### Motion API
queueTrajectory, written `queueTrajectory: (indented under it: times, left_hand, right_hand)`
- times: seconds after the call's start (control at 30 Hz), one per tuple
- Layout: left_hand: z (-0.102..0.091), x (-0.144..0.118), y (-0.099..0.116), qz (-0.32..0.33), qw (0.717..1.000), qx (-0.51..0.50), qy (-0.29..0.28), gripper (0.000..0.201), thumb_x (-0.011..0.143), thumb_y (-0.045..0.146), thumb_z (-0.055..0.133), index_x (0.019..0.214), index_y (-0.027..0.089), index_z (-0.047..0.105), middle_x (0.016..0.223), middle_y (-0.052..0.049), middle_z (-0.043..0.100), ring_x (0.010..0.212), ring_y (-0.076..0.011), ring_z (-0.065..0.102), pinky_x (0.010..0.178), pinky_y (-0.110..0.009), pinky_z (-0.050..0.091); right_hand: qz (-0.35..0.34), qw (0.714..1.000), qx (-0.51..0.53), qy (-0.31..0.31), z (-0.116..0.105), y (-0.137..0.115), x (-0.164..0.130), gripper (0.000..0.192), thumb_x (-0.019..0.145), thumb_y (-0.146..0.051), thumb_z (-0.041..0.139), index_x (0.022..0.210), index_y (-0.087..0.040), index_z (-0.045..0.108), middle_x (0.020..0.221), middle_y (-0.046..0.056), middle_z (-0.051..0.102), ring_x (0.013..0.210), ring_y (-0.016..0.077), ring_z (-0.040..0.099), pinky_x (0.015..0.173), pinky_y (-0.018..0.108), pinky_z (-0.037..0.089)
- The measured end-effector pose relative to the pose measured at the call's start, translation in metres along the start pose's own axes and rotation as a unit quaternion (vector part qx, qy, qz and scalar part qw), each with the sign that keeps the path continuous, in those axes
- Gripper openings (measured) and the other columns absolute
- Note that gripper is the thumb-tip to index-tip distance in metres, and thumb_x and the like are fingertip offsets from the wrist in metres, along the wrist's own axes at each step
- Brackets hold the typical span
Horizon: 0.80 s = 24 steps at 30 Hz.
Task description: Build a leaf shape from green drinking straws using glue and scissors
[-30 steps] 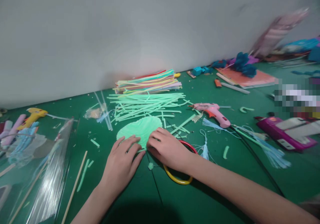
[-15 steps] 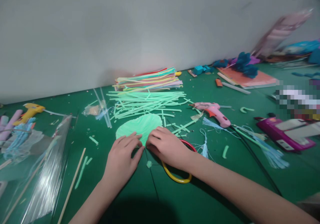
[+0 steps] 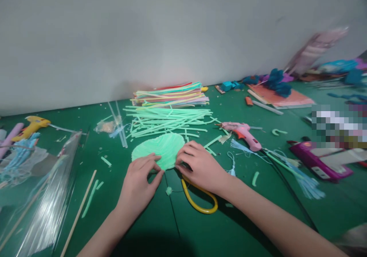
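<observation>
A mint-green, ribbed leaf-shaped piece [image 3: 160,150], apparently made of fuzzy pipe cleaners laid side by side, lies flat on the green table. My left hand [image 3: 145,176] grips its lower left edge, thumb and forefinger close together near the bottom tip. At the right edge, the curled fingers of my right hand [image 3: 197,165] hold the same piece. Beneath the right hand sticks out a yellow looped handle [image 3: 202,212], seemingly of scissors; the rest is hidden. A small green tuft on a thin wire [image 3: 169,191] lies just below the piece.
Behind the piece are loose mint pipe cleaners [image 3: 172,119] and a multicoloured bundle [image 3: 172,94]. A pink glue gun [image 3: 243,133] with a black cord rests to the right, near a purple device [image 3: 318,159]. A yellow glue gun [image 3: 34,126] and clear plastic sleeves [image 3: 48,207] lie left.
My right hand has shifted right along the edge of the green piece, uncovering more of its lower part. The left hand stays at the left edge. The view has turned slightly.
</observation>
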State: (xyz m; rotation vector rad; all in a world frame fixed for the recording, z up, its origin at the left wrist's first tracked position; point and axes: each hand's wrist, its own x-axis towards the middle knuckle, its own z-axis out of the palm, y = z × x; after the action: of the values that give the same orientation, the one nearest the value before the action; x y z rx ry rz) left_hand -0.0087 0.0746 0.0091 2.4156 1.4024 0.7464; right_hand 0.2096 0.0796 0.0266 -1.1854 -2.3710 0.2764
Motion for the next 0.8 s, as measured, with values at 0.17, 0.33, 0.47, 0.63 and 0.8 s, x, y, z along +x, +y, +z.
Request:
queueTrajectory:
  times: [0.17,0.33,0.47,0.63,0.8]
  left_hand:
    - [0.002,-0.001,-0.001,0.038,0.999,0.019,0.017,0.009,0.090,0.021,0.055,0.090,0.024,0.063,0.115,-0.006,0.070,0.118,-0.0276,0.059,0.095,-0.049,0.045]
    - [0.001,-0.008,0.001,0.137,0.987,0.087,0.013,0.026,0.090,0.007,0.048,0.103,0.021,0.066,0.123,-0.010,0.067,0.122,-0.0284,0.057,0.105,-0.056,0.037]
    - [0.000,-0.012,-0.001,0.175,0.978,0.109,0.014,0.039,0.088,0.002,0.046,0.117,0.022,0.063,0.123,-0.007,0.069,0.120,-0.0263,0.060,0.106,-0.056,0.037]
    - [-0.002,-0.014,-0.004,0.186,0.975,0.123,-0.005,0.036,0.088,0.003,0.047,0.115,0.021,0.064,0.125,-0.006,0.068,0.120,-0.0271,0.060,0.104,-0.056,0.041]
    - [-0.003,-0.014,-0.007,0.191,0.976,0.104,-0.008,0.043,0.086,0.001,0.045,0.122,0.019,0.060,0.127,-0.007,0.067,0.122,-0.0253,0.059,0.106,-0.053,0.041]
  right_hand:
    - [0.038,0.999,-0.021,0.011,-0.002,0.000,0.001,0.006,0.089,-0.021,0.061,0.087,-0.017,0.065,0.092,0.007,0.065,0.095,0.0233,0.052,0.088,0.038,0.043]
    - [0.109,0.993,-0.039,0.017,-0.012,0.007,-0.001,0.007,0.089,-0.014,0.059,0.091,-0.018,0.065,0.092,0.006,0.066,0.093,0.0229,0.054,0.087,0.038,0.043]
    - [0.137,0.989,-0.043,-0.021,-0.018,0.012,-0.004,0.010,0.090,-0.015,0.058,0.088,-0.019,0.066,0.089,0.005,0.068,0.091,0.0225,0.056,0.085,0.039,0.043]
    - [0.124,0.991,-0.027,-0.043,-0.021,0.011,-0.005,0.009,0.087,-0.029,0.066,0.090,-0.020,0.068,0.089,0.005,0.069,0.093,0.0238,0.057,0.085,0.040,0.042]
    - [0.113,0.992,-0.025,-0.053,-0.015,0.013,-0.004,0.008,0.088,-0.028,0.067,0.088,-0.021,0.070,0.084,0.004,0.069,0.092,0.0221,0.058,0.081,0.037,0.041]
